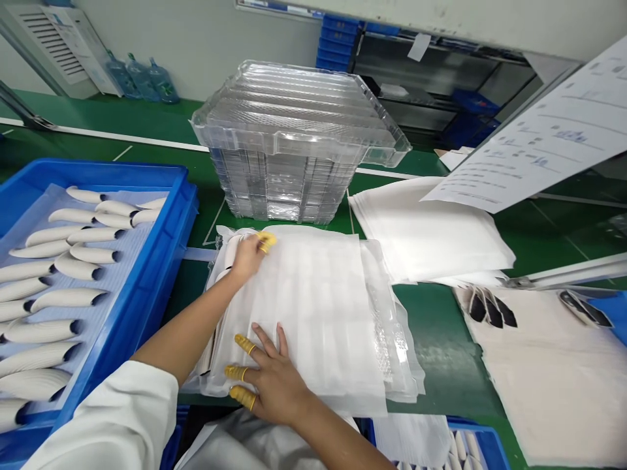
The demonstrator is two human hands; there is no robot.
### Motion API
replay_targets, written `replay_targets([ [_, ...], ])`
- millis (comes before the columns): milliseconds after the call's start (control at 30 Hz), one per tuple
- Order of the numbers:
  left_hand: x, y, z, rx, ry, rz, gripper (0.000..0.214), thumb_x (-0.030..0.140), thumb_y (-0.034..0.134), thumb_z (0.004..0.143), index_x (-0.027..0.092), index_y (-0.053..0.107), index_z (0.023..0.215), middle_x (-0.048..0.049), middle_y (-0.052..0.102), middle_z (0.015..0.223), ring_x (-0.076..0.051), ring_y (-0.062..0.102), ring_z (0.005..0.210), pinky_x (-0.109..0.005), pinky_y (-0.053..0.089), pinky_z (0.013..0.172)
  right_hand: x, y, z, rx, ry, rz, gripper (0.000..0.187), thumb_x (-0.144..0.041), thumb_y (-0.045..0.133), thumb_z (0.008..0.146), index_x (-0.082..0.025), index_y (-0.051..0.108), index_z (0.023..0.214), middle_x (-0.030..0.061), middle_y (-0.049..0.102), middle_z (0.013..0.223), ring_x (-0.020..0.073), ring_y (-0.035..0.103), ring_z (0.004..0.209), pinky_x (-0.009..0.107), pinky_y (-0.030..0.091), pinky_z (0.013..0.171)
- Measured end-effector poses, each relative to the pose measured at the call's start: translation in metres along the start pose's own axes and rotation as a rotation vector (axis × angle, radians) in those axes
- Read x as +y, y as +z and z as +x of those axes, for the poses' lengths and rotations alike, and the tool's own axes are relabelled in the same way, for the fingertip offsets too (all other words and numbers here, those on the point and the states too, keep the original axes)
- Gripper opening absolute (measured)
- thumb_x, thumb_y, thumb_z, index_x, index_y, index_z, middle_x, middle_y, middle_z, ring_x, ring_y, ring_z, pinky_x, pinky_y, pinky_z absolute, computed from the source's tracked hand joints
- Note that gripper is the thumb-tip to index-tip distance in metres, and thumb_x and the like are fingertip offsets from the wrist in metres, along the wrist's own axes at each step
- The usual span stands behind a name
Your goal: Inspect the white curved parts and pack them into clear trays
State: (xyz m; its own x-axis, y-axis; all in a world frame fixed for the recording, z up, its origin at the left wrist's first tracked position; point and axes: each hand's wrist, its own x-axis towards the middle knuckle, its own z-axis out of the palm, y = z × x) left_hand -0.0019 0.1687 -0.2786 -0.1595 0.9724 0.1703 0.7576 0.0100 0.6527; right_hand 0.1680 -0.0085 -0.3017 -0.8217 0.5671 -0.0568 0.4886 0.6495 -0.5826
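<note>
Green workbench (435,346) is stretching across my view, with a stack of clear thermoformed trays (289,147) standing ahead and water bottles (142,78) sitting against the far wall. I'm working over a white ribbed film packet (304,313) lying flat right in front of me, between a blue plastic crate (171,196) on my left and a pile of white sheets (426,228) on my right. My left hand (247,258) is bunching up at the packet's far edge, fingers curled in beside a white tapered part (234,251), though I can't tell if they're actually pinching anything. My right hand (274,382) is spreading wide and pressing flat on the near half, gripping nothing, with yellow finger cots (236,372) on three fingers. Rows of dark-tipped white parts (63,300) are lying in the crate. Risks, quickly: film on film looks slippery, so uneven pressure could slide the packet's layers out of line. Bubble film (386,346) is poking out on the right and could snag or fold. Pressing too hard could dent whatever's inside. My white sleeve (108,418) is hanging just beside the crate rim, so a careless reach could disturb the parts.
</note>
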Motion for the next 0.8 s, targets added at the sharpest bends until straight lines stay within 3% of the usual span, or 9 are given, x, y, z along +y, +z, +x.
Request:
replay_targets([
  [100,-0.016,-0.038,0.009,0.298,-0.179,0.067,0.053,0.008,0.045,0.087,0.011,0.046,0.14,-0.0224,0.048,0.144,-0.037,0.04,0.139,-0.061,0.036,0.111,-0.001,0.001,0.0,0.0,0.0,0.0,0.038,-0.05,0.042,0.1,-0.035,0.064,0.128,0.0002,0.04,0.157,0.028,0.01,0.153,0.063,-0.005,0.119],
  [167,-0.025,-0.059,-0.001,0.403,-0.247,0.105,0.062,0.013,0.052,0.085,0.011,0.038,0.145,-0.0258,0.032,0.154,-0.041,0.024,0.147,-0.066,0.024,0.115,-0.001,0.0,-0.001,-0.002,-0.006,-0.009,0.04,-0.051,0.041,0.1,-0.036,0.06,0.132,0.0002,0.037,0.159,0.0288,0.01,0.153,0.065,-0.002,0.118],
  [233,-0.03,-0.069,-0.028,0.341,-0.196,0.138,0.052,0.017,0.053,0.084,0.011,0.05,0.135,-0.025,0.043,0.147,-0.04,0.031,0.144,-0.063,0.029,0.116,0.0,-0.006,-0.002,0.008,-0.023,-0.032,0.047,-0.054,0.043,0.099,-0.034,0.052,0.14,0.0025,0.033,0.161,0.0298,0.01,0.153,0.068,0.001,0.117],
  [333,-0.031,-0.062,-0.093,0.135,0.05,0.232,0.031,0.012,0.046,0.081,0.016,0.067,0.104,-0.0189,0.066,0.118,-0.034,0.053,0.128,-0.056,0.034,0.116,0.005,-0.025,0.0,0.089,-0.042,-0.095,0.058,-0.052,0.051,0.096,-0.027,0.042,0.147,0.0106,0.037,0.158,0.0303,0.014,0.152,0.068,0.002,0.117],
  [433,-0.028,-0.049,-0.156,-0.031,0.249,0.308,0.033,0.006,0.043,0.078,0.021,0.07,0.09,-0.0154,0.071,0.11,-0.029,0.062,0.119,-0.054,0.036,0.117,0.009,-0.046,0.009,0.173,-0.017,-0.154,0.052,-0.042,0.055,0.096,-0.021,0.049,0.142,0.0156,0.048,0.15,0.0299,0.019,0.151,0.065,0.004,0.119],
  [533,-0.026,-0.062,-0.186,-0.12,0.284,0.321,0.039,0.001,0.041,0.071,0.024,0.071,0.082,-0.0124,0.074,0.105,-0.026,0.065,0.115,-0.051,0.042,0.114,0.004,-0.051,0.02,0.107,-0.038,-0.174,0.046,-0.042,0.054,0.096,-0.017,0.056,0.135,0.0169,0.056,0.141,0.0307,0.022,0.15,0.065,0.005,0.12],
  [667,-0.025,-0.14,-0.164,0.071,0.113,0.207,0.036,0.019,0.048,0.078,0.031,0.072,0.102,-0.0038,0.074,0.11,-0.025,0.068,0.108,-0.042,0.053,0.102,-0.005,-0.028,0.029,-0.048,-0.11,-0.182,0.051,-0.048,0.053,0.096,-0.017,0.056,0.136,0.0167,0.052,0.146,0.0335,0.024,0.149,0.07,0.007,0.118],
  [733,-0.028,-0.188,-0.13,0.224,-0.082,0.182,0.038,0.031,0.05,0.084,0.033,0.068,0.117,0.0016,0.075,0.11,-0.026,0.07,0.1,-0.042,0.056,0.096,-0.005,-0.015,0.03,-0.055,-0.118,-0.195,0.051,-0.046,0.055,0.095,-0.018,0.054,0.138,0.0157,0.053,0.146,0.0332,0.026,0.149,0.069,0.011,0.118],
  [800,-0.04,-0.224,-0.086,0.237,-0.343,0.248,0.036,0.028,0.052,0.088,0.027,0.067,0.121,0.0009,0.075,0.102,-0.025,0.069,0.096,-0.043,0.053,0.094,-0.003,-0.005,0.029,-0.027,-0.112,-0.203,0.049,-0.042,0.055,0.096,-0.017,0.054,0.138,0.0148,0.058,0.141,0.0328,0.027,0.148,0.069,0.013,0.118],
])
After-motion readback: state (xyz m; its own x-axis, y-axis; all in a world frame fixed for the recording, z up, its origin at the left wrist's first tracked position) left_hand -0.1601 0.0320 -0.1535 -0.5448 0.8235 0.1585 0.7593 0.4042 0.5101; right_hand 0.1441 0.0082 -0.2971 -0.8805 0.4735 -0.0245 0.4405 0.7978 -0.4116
